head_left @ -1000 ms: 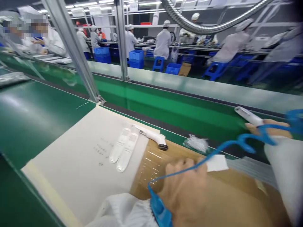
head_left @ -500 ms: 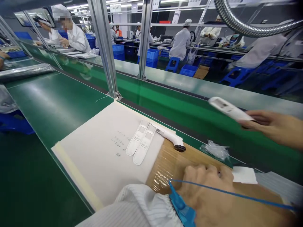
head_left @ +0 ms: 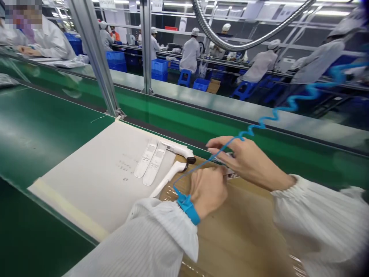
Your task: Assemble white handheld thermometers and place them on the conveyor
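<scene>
My left hand (head_left: 209,190), with a blue wrist strap (head_left: 188,207) on it, is closed low over the brown cardboard (head_left: 230,227). A small shiny scrap (head_left: 232,175) shows by its fingertips; what the fingers hold is hidden. Just beyond, my right hand (head_left: 245,159) reaches in with curved fingers, thumb and forefinger apart. Left of my hands lie two white handheld devices with dark ends, one device (head_left: 180,149) behind and one device (head_left: 168,177) nearer. Two flat white cover-like pieces (head_left: 146,158) with window cutouts lie side by side on the white sheet (head_left: 95,173).
A coiled blue cord (head_left: 276,113) runs from the wrist strap across my right hand. A metal post (head_left: 95,57) rises at the sheet's far corner. Behind the green partition (head_left: 173,111), people in white coats sit at benches. A flexible metal hose (head_left: 225,44) hangs above.
The white device that my right hand held in the air now lies on the board, let go. My right hand has come down beside my left. The view has swung right.
</scene>
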`<act>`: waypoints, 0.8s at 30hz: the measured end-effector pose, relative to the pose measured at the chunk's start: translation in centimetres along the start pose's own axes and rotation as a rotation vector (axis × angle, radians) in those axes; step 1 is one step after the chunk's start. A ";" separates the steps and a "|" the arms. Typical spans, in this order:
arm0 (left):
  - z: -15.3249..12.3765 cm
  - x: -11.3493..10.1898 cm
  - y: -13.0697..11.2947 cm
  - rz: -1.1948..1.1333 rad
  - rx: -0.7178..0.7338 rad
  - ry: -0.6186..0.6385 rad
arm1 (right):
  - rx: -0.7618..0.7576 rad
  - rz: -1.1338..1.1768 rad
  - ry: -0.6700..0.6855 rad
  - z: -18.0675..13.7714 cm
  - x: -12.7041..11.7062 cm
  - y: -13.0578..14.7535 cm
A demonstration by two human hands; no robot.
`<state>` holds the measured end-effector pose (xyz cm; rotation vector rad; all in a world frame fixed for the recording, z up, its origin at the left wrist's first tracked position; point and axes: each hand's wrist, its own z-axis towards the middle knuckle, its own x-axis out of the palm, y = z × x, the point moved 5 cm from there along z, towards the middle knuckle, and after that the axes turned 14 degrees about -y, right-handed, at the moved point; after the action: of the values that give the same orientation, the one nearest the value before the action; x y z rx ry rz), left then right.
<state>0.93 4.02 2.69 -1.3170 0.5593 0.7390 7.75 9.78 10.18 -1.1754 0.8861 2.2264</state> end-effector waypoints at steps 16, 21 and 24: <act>-0.7 0.4 -0.8 -0.146 0.120 -0.024 | -0.149 -0.449 -0.320 -9.7 -4.0 -4.1; -0.1 0.7 0.4 -0.100 -0.036 -0.067 | -0.200 -0.486 -0.355 -10.0 -3.1 -2.5; 0.7 0.4 1.6 -0.080 -0.178 -0.168 | -0.122 -0.344 -0.353 -9.4 -2.6 -2.7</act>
<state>-0.05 4.87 1.46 -1.4170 0.3097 0.8388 15.96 4.52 7.49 -0.8666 0.3795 2.1280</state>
